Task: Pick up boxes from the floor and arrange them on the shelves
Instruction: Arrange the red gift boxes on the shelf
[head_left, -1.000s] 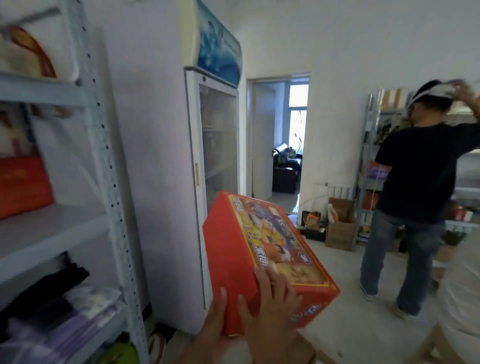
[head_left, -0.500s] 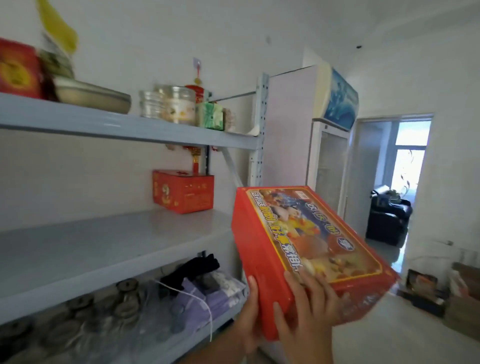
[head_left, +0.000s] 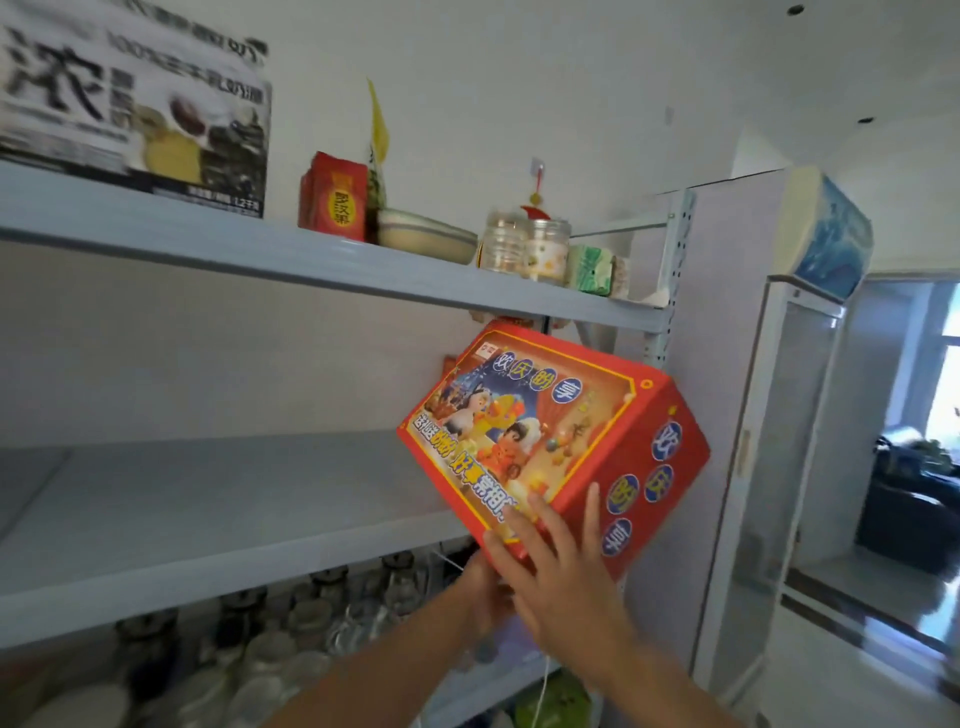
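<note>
A red box (head_left: 550, 431) with a cartoon picture and blue round labels hangs tilted in the air, over the right end of the grey middle shelf (head_left: 208, 519). My left hand (head_left: 480, 587) grips its lowest corner from below and is mostly hidden behind my right hand. My right hand (head_left: 561, 566) presses on the box's near corner with straight, spread fingers. Just behind the box's top left, a sliver of another red box (head_left: 448, 364) shows on the same shelf.
The upper shelf (head_left: 260, 249) carries a large printed carton (head_left: 135, 119), a small red carton (head_left: 332, 197), a bowl (head_left: 426, 236) and jars (head_left: 524, 247). Glass jars (head_left: 311, 623) fill the lower shelf. A glass-door fridge (head_left: 795, 415) stands right of the rack.
My view has swung left from the room to the shelves. Both hands have lifted the red box up and toward the middle shelf, and it now tilts with its picture facing me.
</note>
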